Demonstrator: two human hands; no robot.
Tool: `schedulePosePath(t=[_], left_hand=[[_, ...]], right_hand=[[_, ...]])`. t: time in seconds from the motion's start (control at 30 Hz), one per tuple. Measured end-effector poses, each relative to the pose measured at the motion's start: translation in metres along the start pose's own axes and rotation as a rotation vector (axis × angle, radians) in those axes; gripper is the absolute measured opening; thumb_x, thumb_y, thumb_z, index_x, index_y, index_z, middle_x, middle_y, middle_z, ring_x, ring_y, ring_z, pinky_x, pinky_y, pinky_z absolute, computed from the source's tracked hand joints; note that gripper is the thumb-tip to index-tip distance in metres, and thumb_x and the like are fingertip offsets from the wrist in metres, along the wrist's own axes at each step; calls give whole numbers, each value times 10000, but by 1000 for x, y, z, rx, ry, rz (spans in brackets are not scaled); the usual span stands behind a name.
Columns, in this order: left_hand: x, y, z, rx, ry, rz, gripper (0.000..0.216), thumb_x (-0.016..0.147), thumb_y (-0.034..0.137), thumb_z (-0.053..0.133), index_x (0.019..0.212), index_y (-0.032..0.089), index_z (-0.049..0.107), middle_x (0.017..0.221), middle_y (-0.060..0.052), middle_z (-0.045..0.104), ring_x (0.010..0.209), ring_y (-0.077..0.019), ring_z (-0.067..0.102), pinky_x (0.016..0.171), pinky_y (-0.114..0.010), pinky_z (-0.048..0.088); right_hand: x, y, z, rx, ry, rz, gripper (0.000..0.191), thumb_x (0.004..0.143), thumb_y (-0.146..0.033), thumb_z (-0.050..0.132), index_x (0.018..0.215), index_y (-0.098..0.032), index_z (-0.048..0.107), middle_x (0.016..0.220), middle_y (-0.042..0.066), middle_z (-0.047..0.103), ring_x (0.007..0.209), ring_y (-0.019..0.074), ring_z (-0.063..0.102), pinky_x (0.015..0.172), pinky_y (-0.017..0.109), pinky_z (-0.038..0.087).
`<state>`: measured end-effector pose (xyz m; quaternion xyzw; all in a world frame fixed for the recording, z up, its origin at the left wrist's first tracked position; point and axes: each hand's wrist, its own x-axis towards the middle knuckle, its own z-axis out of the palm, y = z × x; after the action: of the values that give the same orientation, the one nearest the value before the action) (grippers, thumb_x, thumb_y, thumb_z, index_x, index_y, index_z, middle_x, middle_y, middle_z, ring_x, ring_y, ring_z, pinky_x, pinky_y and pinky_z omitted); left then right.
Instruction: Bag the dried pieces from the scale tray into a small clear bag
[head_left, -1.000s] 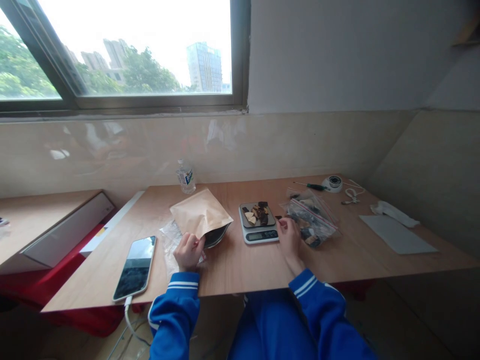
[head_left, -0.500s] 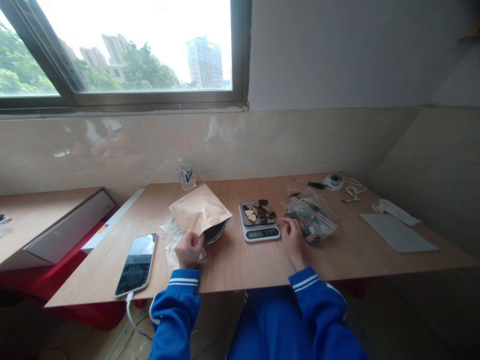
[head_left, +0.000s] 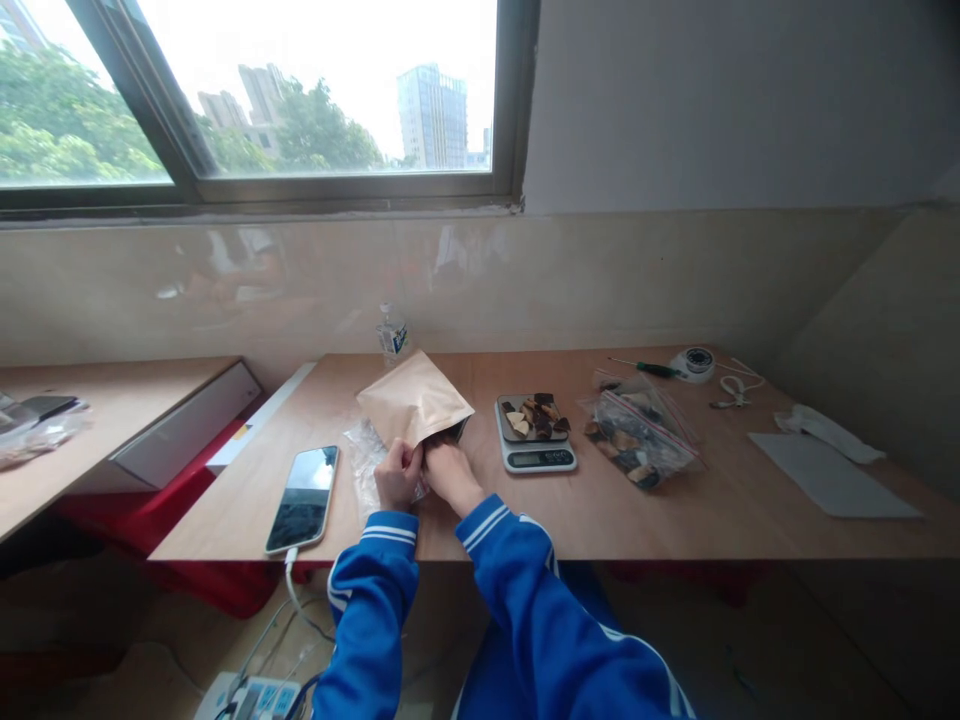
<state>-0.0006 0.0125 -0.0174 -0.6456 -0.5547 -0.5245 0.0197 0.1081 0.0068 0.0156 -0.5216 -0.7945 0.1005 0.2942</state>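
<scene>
Change: my right hand (head_left: 448, 470) has left the zip bag (head_left: 643, 440) by the scale (head_left: 535, 436), joining my left hand (head_left: 397, 474).
Grip: both pinch the kraft pouch (head_left: 412, 403) mouth.
Meaning: pouch being held open.

A plain makeshift workroom: a bare wooden bench (head_left: 675, 520) against a tiled wall, a window (head_left: 300, 100) at upper left showing city towers, a small digital scale (head_left: 535, 445) and screwdriver (head_left: 645, 368) toward the right.

Blue sleeves (head_left: 375, 590), white-striped cuffs.
</scene>
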Motion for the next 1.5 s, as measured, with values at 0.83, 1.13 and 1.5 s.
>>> schedulePosePath(t=[0.83,1.13,1.5], left_hand=[[2,4,-1,84,-113,37,327,780,357,552,533,185,424,483,53,414,446,-73,369,482,-206,273],[4,8,-2,116,-151,50,324,775,330,558,525,184,412,478,60,379,440,-67,351,481,-199,270],[6,6,-1,157,-156,16,315,776,349,539,539,177,421,482,58,396,446,-66,373,489,-192,275]], right_hand=[[-117,70,-50,139,146,-54,250,871,-99,421,947,-225,622,915,56,607,905,213,550,781,374,498],[-118,69,-48,199,177,-41,300,859,-88,419,1062,-231,587,949,59,613,915,225,547,789,391,489],[-72,99,-114,144,526,126,245,849,-186,470,1052,-204,606,933,66,655,912,223,574,834,389,459]])
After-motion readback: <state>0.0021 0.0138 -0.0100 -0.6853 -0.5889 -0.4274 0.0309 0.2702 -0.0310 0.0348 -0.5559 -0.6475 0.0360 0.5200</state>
